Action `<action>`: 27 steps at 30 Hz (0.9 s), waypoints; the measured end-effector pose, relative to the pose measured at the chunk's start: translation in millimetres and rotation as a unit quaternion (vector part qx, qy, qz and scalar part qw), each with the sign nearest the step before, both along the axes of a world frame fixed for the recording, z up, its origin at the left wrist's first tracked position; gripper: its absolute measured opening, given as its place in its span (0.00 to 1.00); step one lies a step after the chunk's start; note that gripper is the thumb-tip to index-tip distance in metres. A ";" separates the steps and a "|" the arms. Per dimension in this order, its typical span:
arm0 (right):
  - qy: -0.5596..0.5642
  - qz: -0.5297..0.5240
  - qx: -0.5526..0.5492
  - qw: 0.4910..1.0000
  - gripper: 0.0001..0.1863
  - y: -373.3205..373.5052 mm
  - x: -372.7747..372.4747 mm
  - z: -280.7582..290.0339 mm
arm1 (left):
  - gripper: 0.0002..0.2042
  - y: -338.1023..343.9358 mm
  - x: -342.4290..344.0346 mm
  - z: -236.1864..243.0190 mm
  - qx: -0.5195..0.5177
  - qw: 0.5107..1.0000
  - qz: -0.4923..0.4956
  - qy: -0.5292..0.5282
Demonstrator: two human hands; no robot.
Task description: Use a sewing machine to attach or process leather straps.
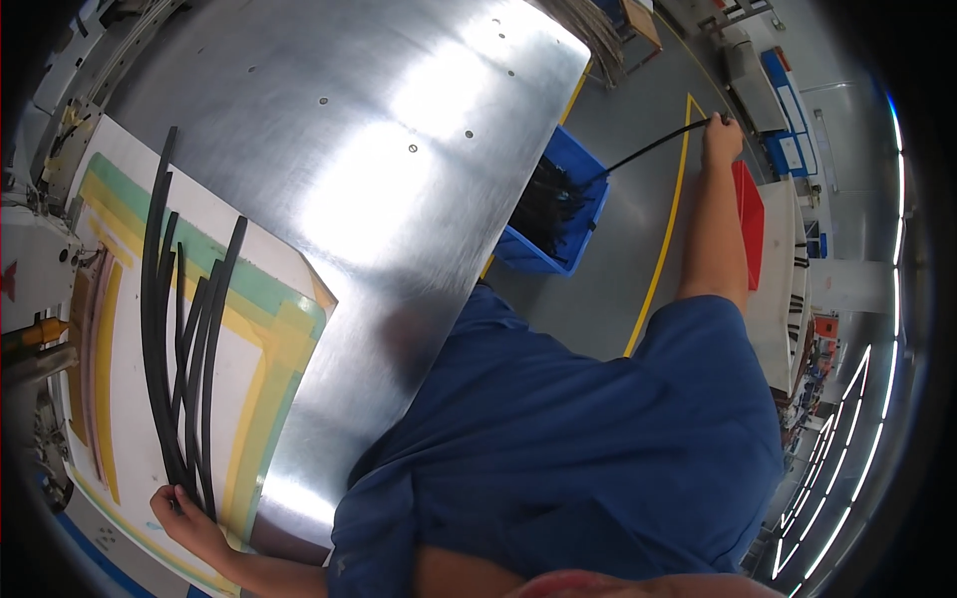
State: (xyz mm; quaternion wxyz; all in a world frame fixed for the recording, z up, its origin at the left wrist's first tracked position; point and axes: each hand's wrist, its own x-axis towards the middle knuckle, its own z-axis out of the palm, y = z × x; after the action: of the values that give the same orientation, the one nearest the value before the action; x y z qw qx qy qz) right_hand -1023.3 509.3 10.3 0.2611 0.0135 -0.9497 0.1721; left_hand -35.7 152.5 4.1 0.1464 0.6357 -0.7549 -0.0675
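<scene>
My left hand (191,518) is closed on the lower ends of several long black strips (155,299), which lie fanned over a white board (120,359) edged with green and yellow tape. My right hand (722,140), its arm stretched out to the upper right, grips the end of a single black strip (648,151). That strip runs down into a blue plastic bin (558,254) holding a tangle of more black strips, beside the brushed steel table (259,140).
Machine parts (35,354) border the board at left. A red container (750,244) sits behind my right arm. A yellow floor line (658,279) crosses the grey floor. Long brown material (588,30) is past the table's far corner, and white benches (783,319) stand at right.
</scene>
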 end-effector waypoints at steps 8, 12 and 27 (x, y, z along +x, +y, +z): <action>-0.045 -0.115 -0.034 0.992 0.22 68.7 -14.2 -10.5 | 0.04 2.9 -5.0 3.0 -0.029 0.999 -0.015 -0.028; -0.073 -0.036 -0.101 0.992 0.20 55.0 -0.7 -18.2 | 0.04 6.1 -18.8 17.8 -0.035 0.999 0.019 -0.025; -0.112 0.323 -0.043 0.939 0.13 -98.1 118.1 -23.3 | 0.09 23.4 -15.1 28.6 -0.087 0.989 0.070 0.096</action>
State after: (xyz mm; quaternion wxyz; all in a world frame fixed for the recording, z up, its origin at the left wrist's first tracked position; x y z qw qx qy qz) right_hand -905.2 411.2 -13.1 0.0832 0.2889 -0.9092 0.2880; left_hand -50.8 175.9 32.7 0.2770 0.6625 -0.6940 -0.0521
